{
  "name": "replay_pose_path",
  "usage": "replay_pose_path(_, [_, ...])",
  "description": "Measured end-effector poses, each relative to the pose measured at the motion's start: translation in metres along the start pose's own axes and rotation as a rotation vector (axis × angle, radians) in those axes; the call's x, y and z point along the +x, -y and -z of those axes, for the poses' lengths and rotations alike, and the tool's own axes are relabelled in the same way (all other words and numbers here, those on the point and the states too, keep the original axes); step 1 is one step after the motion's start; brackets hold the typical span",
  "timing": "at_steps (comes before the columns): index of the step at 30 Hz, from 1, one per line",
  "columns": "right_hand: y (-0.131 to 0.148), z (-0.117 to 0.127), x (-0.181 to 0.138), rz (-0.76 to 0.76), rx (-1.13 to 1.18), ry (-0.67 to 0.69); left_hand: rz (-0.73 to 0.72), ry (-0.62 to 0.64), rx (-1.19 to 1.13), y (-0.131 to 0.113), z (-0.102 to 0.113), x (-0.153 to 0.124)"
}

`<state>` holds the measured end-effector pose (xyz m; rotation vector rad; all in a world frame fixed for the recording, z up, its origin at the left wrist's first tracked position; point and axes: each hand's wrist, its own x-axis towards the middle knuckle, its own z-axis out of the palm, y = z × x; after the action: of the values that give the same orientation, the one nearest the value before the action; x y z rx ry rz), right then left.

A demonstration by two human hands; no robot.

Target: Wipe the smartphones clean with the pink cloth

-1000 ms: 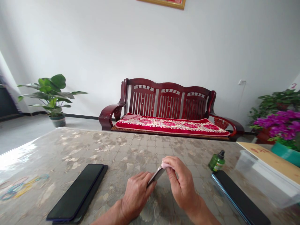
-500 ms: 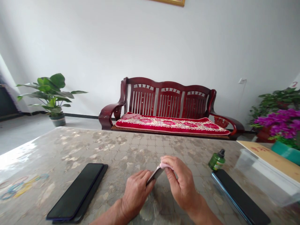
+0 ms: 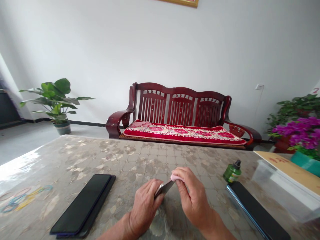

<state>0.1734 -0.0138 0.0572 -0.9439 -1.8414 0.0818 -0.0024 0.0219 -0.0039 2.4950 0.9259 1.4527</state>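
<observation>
White wall [image 3: 165, 43] fills the upper frame, with a dark red wooden bench [image 3: 181, 106] at its centre and our patterned tabletop [image 3: 140, 156] below. At the right edge we see a clear plastic box [image 3: 271, 185] under a tan board [image 3: 285, 163]; something white shows through its side, but we cannot tell what. Behind it, a teal planter [image 3: 306, 163] holds purple flowers [image 3: 300, 133]. At the left, a dark green pot [image 3: 62, 128] holds a leafy plant [image 3: 56, 96]. Right of centre stands a green bottle [image 3: 232, 173] with a black cap; we cannot make out how full it is.

We hold a slim smartphone [image 3: 165, 188] above the table, at the lower centre of the frame. Its long axis slants from lower left to upper right, tilted nearly edge-on to us. It looks thin and dark, with a greyish metallic edge. Our left hand [image 3: 146, 201] clamps its lower end between thumb and fingers. Our right hand [image 3: 193, 193] pinches a pale pink cloth [image 3: 176, 177] against its upper end.
</observation>
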Motion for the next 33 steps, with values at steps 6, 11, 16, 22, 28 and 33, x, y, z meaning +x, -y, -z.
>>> replay_pose_path(6, [0.007, -0.002, -0.003, 0.069, -0.039, 0.041, 0.0, -0.066, -0.174, -0.001, 0.007, -0.002])
replay_pose_path(11, [0.004, -0.003, -0.007, 0.133, -0.078, 0.048, -0.04, -0.088, -0.205, -0.003, 0.012, 0.003])
replay_pose_path(16, [-0.003, -0.005, -0.008, 0.096, -0.042, 0.003, -0.016, -0.104, -0.192, -0.003, 0.011, 0.005])
replay_pose_path(22, [-0.011, -0.016, -0.01, -0.186, 0.133, -0.074, 0.126, -0.17, -0.135, 0.005, 0.005, 0.0])
replay_pose_path(28, [-0.026, -0.039, -0.026, -0.444, 0.334, 0.021, 0.26, -0.236, -0.111, 0.011, 0.002, 0.004])
replay_pose_path(33, [-0.032, -0.048, -0.034, -0.556, 0.529, 0.058, 0.276, -0.246, -0.1, 0.012, 0.001, 0.003])
